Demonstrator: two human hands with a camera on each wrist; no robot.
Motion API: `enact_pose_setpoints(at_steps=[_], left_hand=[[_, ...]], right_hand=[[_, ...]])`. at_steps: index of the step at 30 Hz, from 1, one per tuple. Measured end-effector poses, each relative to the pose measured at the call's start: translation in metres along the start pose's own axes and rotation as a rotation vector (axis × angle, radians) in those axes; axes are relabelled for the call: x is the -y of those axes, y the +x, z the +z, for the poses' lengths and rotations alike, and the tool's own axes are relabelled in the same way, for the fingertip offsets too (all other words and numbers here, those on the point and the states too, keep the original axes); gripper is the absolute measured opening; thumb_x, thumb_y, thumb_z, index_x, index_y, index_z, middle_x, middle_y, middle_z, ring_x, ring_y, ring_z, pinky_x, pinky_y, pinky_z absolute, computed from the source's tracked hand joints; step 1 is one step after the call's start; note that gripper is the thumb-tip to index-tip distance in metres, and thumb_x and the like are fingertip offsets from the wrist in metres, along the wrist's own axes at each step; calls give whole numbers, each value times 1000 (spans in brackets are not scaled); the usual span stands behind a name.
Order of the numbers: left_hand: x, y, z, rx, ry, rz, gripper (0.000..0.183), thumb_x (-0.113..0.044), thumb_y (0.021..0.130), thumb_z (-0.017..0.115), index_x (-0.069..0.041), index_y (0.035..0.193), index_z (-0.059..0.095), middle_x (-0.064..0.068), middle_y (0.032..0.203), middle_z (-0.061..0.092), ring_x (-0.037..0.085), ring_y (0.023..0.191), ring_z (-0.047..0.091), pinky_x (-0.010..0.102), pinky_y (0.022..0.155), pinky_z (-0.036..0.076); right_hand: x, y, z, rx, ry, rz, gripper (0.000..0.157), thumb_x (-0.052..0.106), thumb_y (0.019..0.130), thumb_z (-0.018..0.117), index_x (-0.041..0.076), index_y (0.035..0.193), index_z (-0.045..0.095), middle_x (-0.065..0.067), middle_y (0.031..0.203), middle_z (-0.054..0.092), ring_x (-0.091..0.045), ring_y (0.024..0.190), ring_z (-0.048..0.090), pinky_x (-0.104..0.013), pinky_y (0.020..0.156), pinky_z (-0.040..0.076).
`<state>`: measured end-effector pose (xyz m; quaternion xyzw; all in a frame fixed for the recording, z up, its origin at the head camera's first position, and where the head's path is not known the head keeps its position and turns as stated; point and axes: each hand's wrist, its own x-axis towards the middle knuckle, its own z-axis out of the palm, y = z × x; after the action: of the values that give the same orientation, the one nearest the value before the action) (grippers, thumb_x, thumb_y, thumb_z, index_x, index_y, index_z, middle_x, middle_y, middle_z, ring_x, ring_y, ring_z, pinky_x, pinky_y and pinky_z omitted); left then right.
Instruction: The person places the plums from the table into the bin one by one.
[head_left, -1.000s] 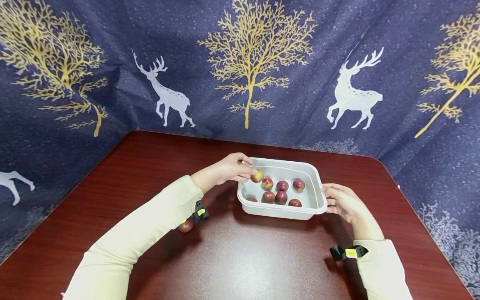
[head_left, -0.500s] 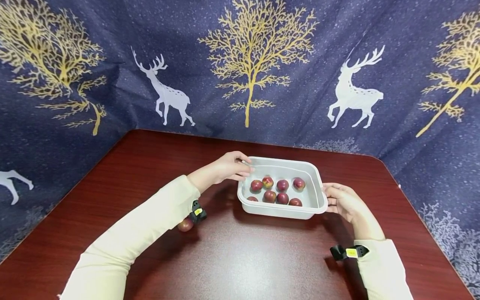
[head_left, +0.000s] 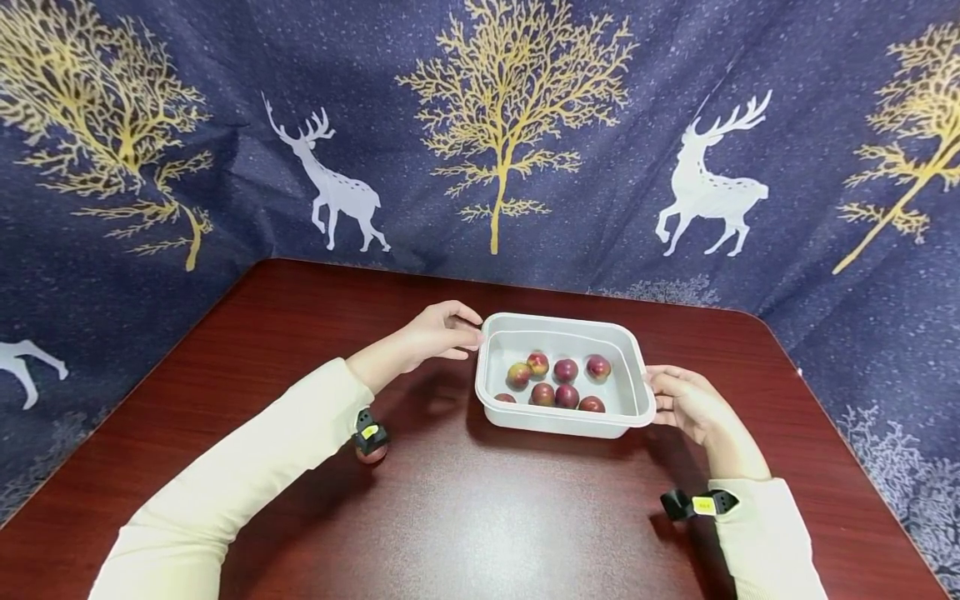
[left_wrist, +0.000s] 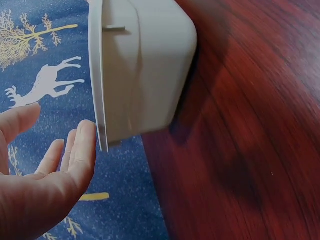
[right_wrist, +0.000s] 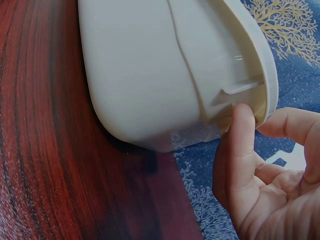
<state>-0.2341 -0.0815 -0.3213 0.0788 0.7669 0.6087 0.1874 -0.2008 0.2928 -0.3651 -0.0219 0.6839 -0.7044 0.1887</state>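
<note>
A white plastic tub (head_left: 555,420) sits on the table with several red and yellow plums (head_left: 566,371) lying in it. My left hand (head_left: 442,332) is at the tub's left rim, its fingers apart and nothing in them; the left wrist view shows the same hand (left_wrist: 55,175) with parted fingers beside the rim. At the opposite end my right hand (head_left: 686,404) pinches the tub's rim between thumb and fingers, and in the right wrist view its fingers (right_wrist: 242,145) reach under the rim. One plum (head_left: 371,455) lies on the table, partly hidden behind the left wrist strap.
The dark red wooden table (head_left: 480,517) carries the tub. Behind it hangs a blue cloth (head_left: 570,200) printed with white deer and golden trees. Black straps with yellow labels (head_left: 703,506) circle both wrists.
The left hand let go of a yellowish plum inside the tub and drew back left past the rim. That plum rolled a little among the others. The right hand stayed at the rim.
</note>
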Motion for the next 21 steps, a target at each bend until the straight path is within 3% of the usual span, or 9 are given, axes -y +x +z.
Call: enact_pose_setpoints(at_steps=[8,14,21], left_hand=[[4,-13,-9,-13,107,67,39,-7,87,64,3,122,49,15,107,61,23,99,64,50,92,50],[8,-23,-14,-8,200,92,35,-7,86,66,2,117,52,21,111,62,18,91,64,43,84,54],[17,-36,-20,7,421,265,30,-7,81,70,3,106,57,21,101,65,25,89,65,35,82,54]], right_hand=[[-1,0,1,-5,0,-3,29,1,93,41,22,93,62,5,75,67,-7,66,65,-26,62,57],[-1,-2,2,-8,6,-4,29,1,93,41,21,93,62,5,75,67,-7,66,65,-26,62,57],[-3,-3,3,-15,5,-12,29,0,92,41,21,93,61,5,75,67,-7,65,65,-26,62,57]])
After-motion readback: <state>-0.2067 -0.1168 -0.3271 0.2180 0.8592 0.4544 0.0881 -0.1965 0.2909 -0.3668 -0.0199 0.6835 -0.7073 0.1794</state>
